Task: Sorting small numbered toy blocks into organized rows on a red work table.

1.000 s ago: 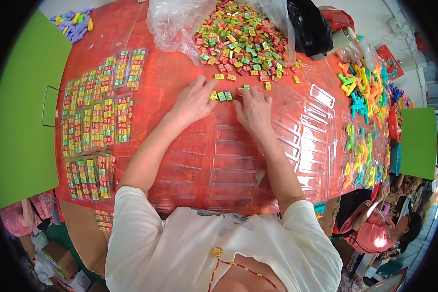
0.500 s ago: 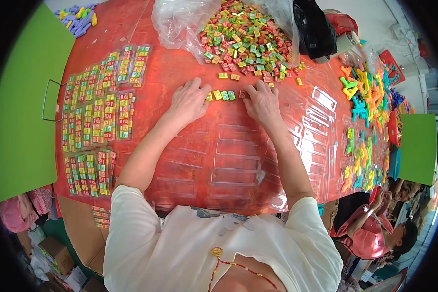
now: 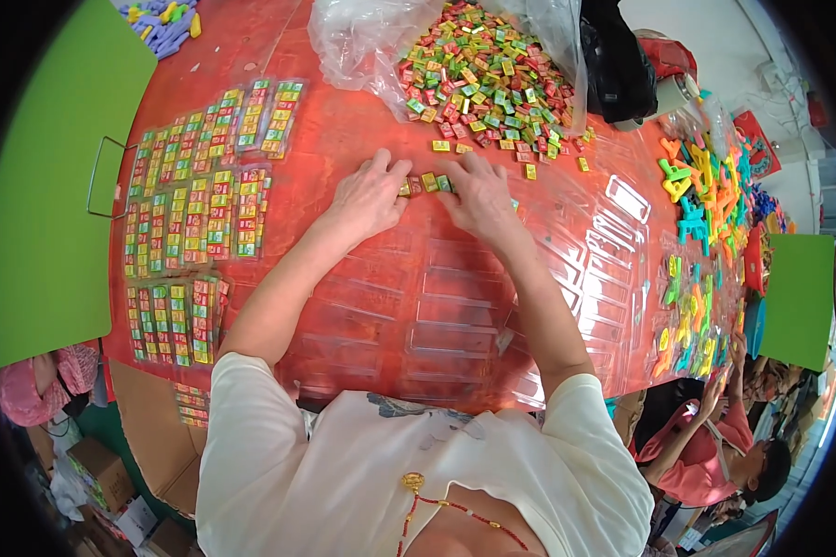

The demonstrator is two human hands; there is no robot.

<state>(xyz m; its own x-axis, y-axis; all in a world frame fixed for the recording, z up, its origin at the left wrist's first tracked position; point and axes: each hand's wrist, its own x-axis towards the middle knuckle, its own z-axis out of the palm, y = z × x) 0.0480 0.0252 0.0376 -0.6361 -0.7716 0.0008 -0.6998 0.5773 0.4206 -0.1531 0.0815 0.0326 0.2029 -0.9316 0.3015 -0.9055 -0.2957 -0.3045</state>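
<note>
A short row of small rectangular coloured blocks (image 3: 428, 183), yellow, red and green, lies on the red table between my hands. My left hand (image 3: 370, 197) has its fingers curled down at the row's left end, closed on a yellow block. At the other end my right hand (image 3: 481, 197) is closed, thumb and fingertips on a green block; its fingers partly cover what lies under it. Just beyond, a large heap of similar blocks (image 3: 492, 79) spills from a clear plastic bag (image 3: 362, 46). Clear moulded trays (image 3: 455, 283) lie nearer, between my forearms.
Filled trays of blocks (image 3: 195, 218) stand in rows at the left, beside a green board (image 3: 46, 204). Colourful plastic toy parts (image 3: 701, 195) pile up at the right. A black bag (image 3: 608, 65) sits at the back. A co-worker (image 3: 715, 446) is at lower right.
My right hand has moved left, in toward my left hand, and the row between them looks shorter, with a red block now in it. The co-worker's arms have reached up toward the table.
</note>
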